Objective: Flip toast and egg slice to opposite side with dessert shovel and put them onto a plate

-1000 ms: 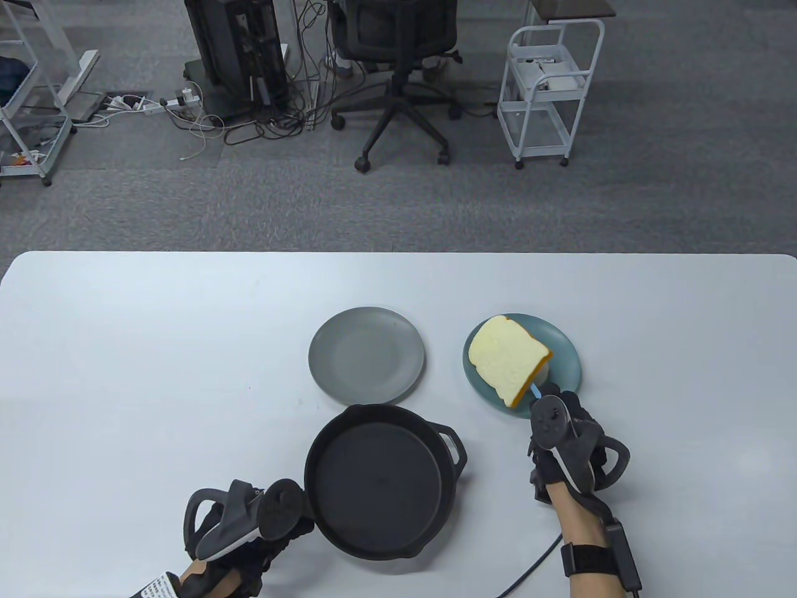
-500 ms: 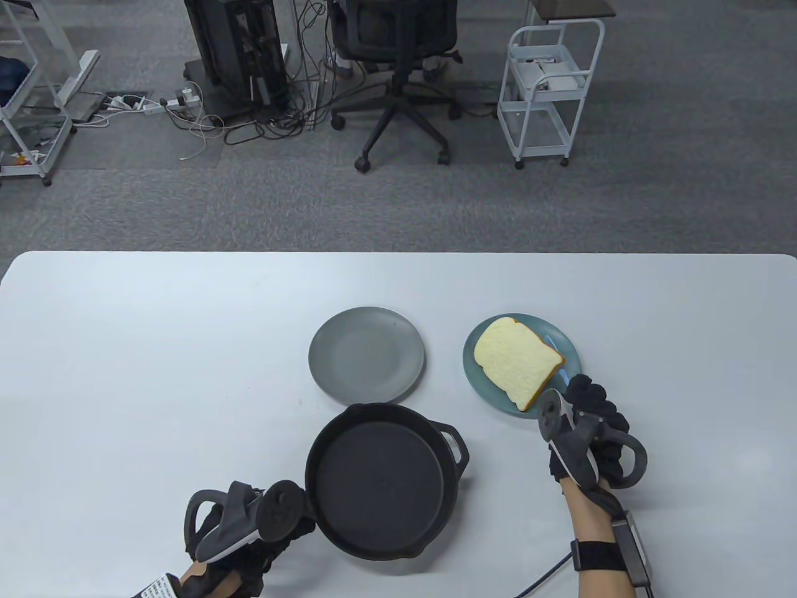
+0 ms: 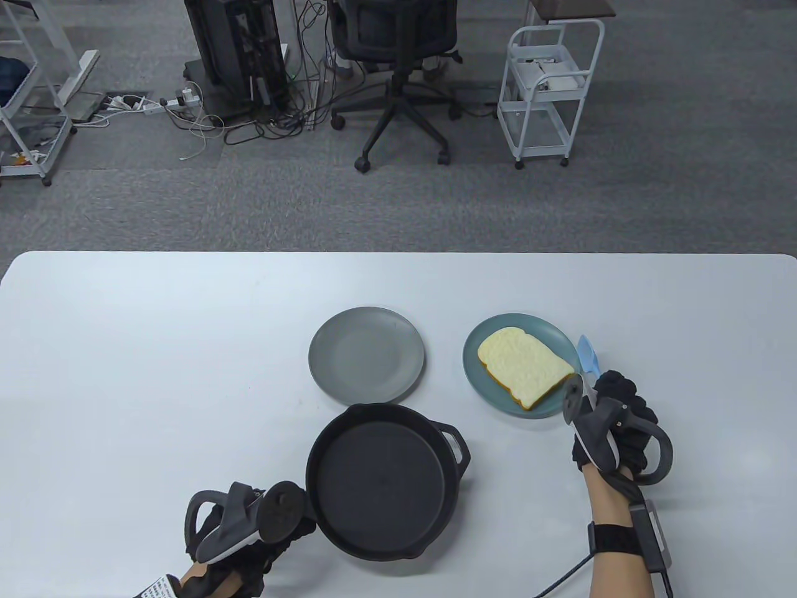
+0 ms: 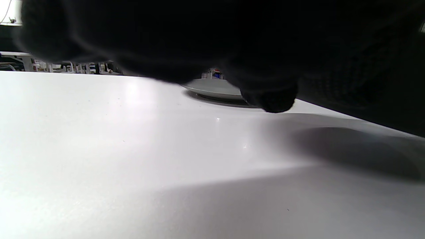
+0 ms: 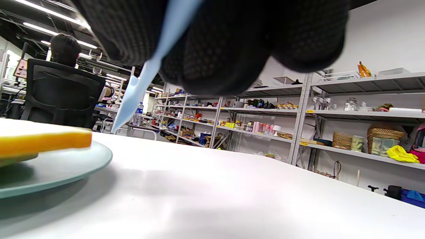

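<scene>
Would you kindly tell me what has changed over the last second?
The toast, tilted up on the blue shovel a second ago, now lies flat on the teal plate. The right hand drew the shovel out rightward, still gripping it. The left hand, pan and grey plate stayed put.

lab/office | storage shelves (image 5: 265, 129) | office chair (image 3: 398, 75) | floor cables (image 3: 261, 121)
</scene>
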`<move>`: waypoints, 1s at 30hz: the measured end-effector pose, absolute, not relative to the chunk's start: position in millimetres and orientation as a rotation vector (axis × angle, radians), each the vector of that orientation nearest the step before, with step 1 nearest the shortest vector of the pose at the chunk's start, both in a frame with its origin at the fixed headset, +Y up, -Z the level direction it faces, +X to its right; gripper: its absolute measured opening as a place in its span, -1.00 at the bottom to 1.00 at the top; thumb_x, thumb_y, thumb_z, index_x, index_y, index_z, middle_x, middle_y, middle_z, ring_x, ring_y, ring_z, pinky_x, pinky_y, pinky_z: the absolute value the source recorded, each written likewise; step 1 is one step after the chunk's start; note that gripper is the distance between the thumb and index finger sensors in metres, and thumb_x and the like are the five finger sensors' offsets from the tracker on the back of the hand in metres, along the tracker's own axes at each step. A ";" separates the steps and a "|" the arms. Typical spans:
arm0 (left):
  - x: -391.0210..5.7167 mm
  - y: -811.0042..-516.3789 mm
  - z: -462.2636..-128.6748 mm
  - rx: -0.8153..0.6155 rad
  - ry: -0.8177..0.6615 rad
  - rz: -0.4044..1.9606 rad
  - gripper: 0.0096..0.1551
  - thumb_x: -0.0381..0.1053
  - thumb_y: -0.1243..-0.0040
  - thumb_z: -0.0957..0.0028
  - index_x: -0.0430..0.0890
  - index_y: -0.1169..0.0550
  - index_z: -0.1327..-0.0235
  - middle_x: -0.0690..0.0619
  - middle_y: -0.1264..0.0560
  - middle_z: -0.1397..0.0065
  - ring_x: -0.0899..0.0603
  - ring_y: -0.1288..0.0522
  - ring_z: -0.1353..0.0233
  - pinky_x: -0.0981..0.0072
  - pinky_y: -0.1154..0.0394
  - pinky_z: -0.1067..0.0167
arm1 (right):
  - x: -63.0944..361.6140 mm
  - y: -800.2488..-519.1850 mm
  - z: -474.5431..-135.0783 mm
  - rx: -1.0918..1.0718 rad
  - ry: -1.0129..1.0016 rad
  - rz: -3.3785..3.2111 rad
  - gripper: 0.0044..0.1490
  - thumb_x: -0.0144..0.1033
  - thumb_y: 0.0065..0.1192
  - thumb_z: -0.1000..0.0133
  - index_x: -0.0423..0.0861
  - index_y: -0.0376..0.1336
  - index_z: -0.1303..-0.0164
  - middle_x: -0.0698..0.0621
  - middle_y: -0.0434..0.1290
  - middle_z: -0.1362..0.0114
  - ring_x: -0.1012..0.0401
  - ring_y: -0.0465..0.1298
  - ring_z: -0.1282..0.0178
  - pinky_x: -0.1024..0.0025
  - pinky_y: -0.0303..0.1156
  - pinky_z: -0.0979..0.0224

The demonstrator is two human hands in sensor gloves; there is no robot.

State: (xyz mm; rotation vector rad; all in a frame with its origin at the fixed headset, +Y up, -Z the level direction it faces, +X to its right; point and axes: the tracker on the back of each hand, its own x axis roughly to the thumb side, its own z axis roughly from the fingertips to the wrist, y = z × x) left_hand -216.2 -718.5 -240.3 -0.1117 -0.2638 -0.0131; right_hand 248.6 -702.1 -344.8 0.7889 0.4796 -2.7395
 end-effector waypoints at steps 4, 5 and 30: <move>-216.2 -718.1 -240.4 -0.106 -0.264 -0.009 -0.44 0.38 -0.36 0.34 0.09 -0.77 0.21 0.27 -0.70 0.65 0.03 -0.65 0.67 0.16 -0.66 0.35 | 247.8 -693.1 -336.7 0.777 0.520 -2.762 -0.39 -0.08 0.35 -0.03 -0.07 0.45 -0.26 0.09 0.70 -0.02 0.23 0.69 0.24 0.12 0.58 -0.07; -216.1 -718.1 -240.4 -0.105 -0.265 -0.009 -0.44 0.38 -0.37 0.34 0.09 -0.77 0.21 0.27 -0.70 0.65 0.03 -0.65 0.67 0.16 -0.66 0.35 | 246.2 -688.8 -333.6 0.771 0.540 -2.779 -0.39 -0.08 0.34 -0.03 -0.07 0.45 -0.26 0.09 0.70 -0.02 0.23 0.69 0.24 0.13 0.58 -0.07; -217.5 -716.1 -240.9 -0.119 -0.280 -0.006 -0.44 0.39 -0.36 0.34 0.09 -0.77 0.21 0.27 -0.70 0.65 0.02 -0.65 0.67 0.15 -0.66 0.35 | 122.4 -658.4 -260.6 0.045 0.520 -3.600 -0.36 0.09 0.30 0.01 -0.08 0.53 -0.10 0.15 0.73 0.23 0.27 0.71 0.39 0.16 0.62 0.06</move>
